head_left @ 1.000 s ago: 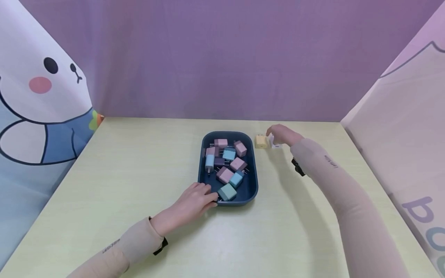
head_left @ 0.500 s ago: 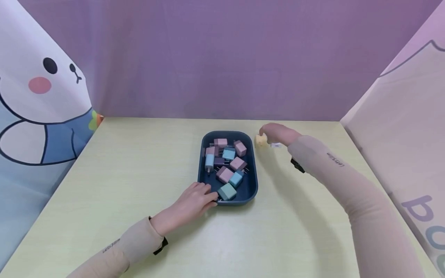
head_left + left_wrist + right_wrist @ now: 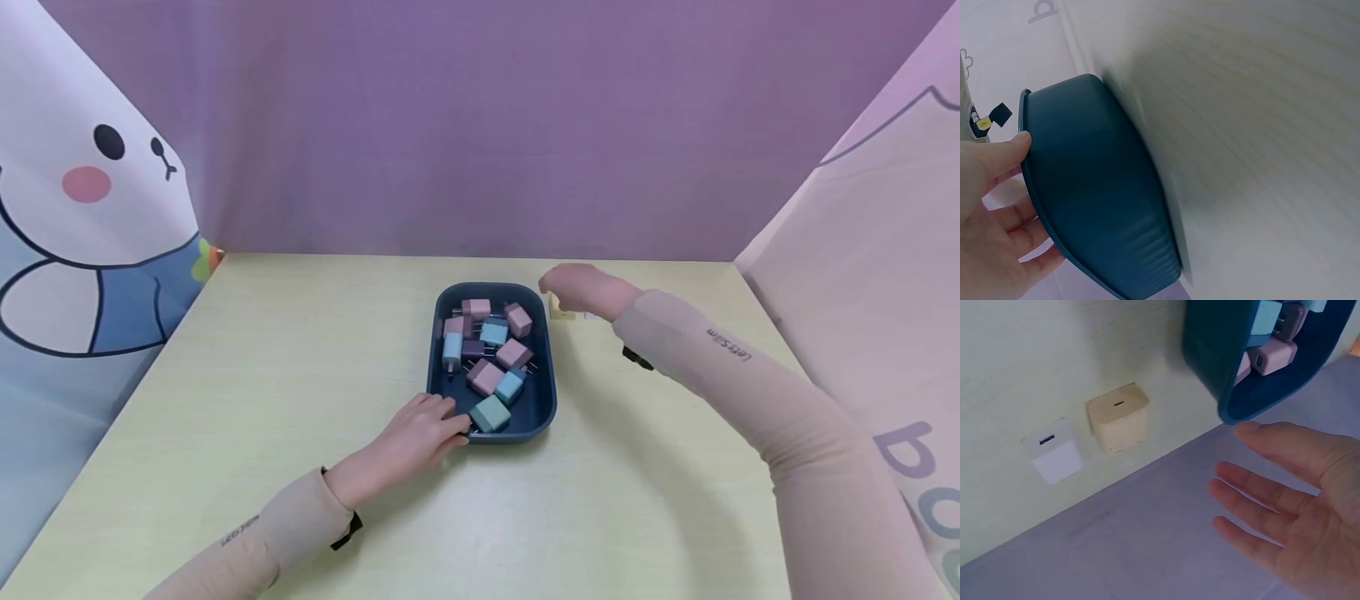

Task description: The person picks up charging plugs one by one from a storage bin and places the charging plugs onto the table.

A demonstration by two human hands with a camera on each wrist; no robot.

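Note:
My left hand [image 3: 423, 433] grips the near left corner of a dark blue tray [image 3: 534, 408]; in the left wrist view the thumb and fingers lie across its rim. Inside sit several charger plugs in pink, light blue and dark purple, with a mint green charger [image 3: 491, 414] nearest me. Beyond the tray's far right corner, my right hand [image 3: 588, 287] hovers with spread fingers and nothing in them. Its thumb is close to the tray's rim in the right wrist view. Just right of the tray stand a yellow charger [image 3: 1121, 425] and a white charger [image 3: 1054, 453], partly hidden by that hand in the head view.
The pale wooden table [image 3: 315, 350] ends at a purple cloth backdrop [image 3: 480, 133]. A printed cartoon sheet [image 3: 90, 275] hangs at the left, and a pale sheet [image 3: 885, 317] borders the right side.
My right hand has moved left, away from the white charger, past the yellow one, toward the tray's far right corner. The left hand and tray stay still.

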